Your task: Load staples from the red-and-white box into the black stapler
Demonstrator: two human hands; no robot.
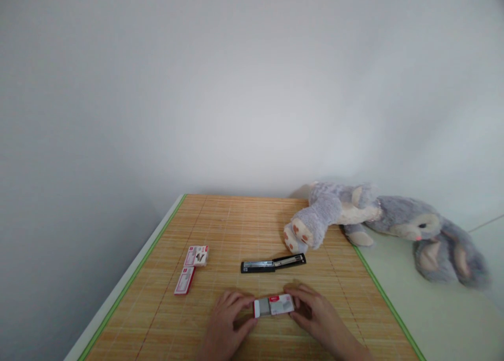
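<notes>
Both my hands hold one small white and red staple box (274, 305) low over the bamboo mat (236, 224), near its front edge. My left hand (228, 321) pinches the box's left end, where an inner tray sticks out a little. My right hand (317, 313) grips the right end with curled fingers. Just beyond the box lies a black stapler (273, 264), swung open flat. Two more staple boxes sit to the left: one (197, 256) farther back and one (185, 280) nearer me.
A grey plush rabbit (394, 227) lies on its side at the back right, its foot (301, 234) resting on the mat's right part. The mat has a green border (378, 287) and lies on a pale table against a white wall.
</notes>
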